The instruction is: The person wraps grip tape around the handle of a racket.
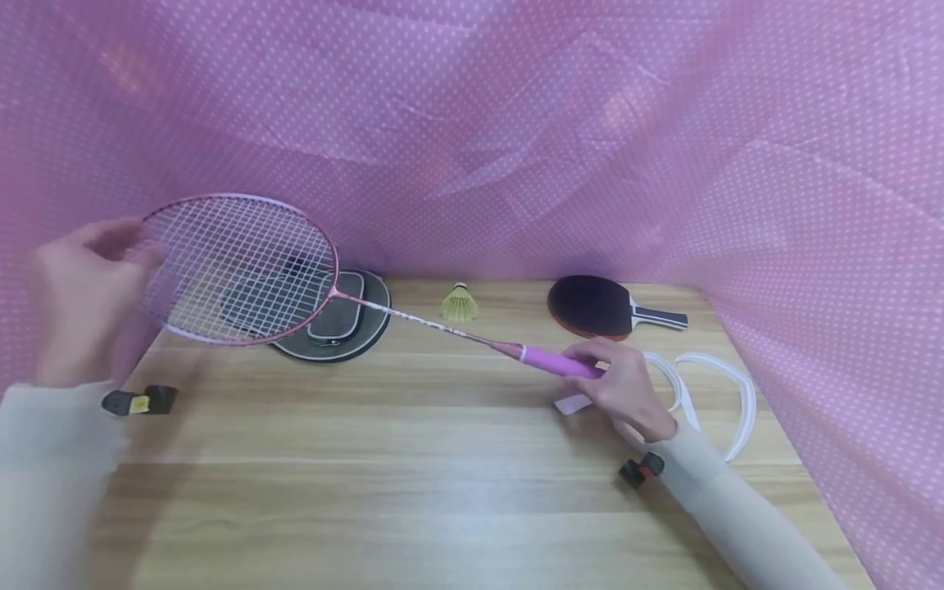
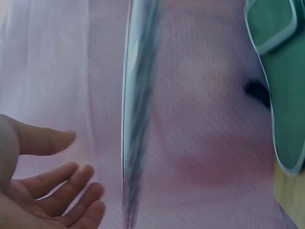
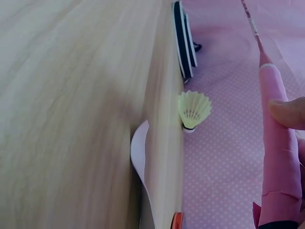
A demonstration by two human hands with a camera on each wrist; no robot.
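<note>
— Gripping the pink handle, the right hand (image 1: 627, 389) has its fingers curled round the badminton racket (image 1: 243, 270) and holds it up off the tabletop (image 1: 413, 475). See the thumb in the right wrist view? It presses on the grip (image 3: 276, 143).

— And the left hand (image 1: 84, 299)?

— Up at the far end by the racket head, fingers loosely spread. In the left wrist view the frame edge (image 2: 136, 114) runs just past the fingertips (image 2: 86, 191), with a gap between. So that hand is open and holds nothing; whether it brushes the frame, I cannot tell from the head view.

— So the racket slants across the left half of the tabletop?

— Yes, head raised at the left, handle lower towards the right, shaft between.

— Any containers?

— One round dark case (image 1: 339, 324) lies flat behind the racket head. Its zip looks closed; what's inside is hidden.

— Around it?

— A yellow shuttlecock (image 1: 460, 304) stands near the back edge, a table tennis bat (image 1: 601, 307) lies to its right, and a white strip (image 1: 726, 393) loops beside the right wrist.
</note>
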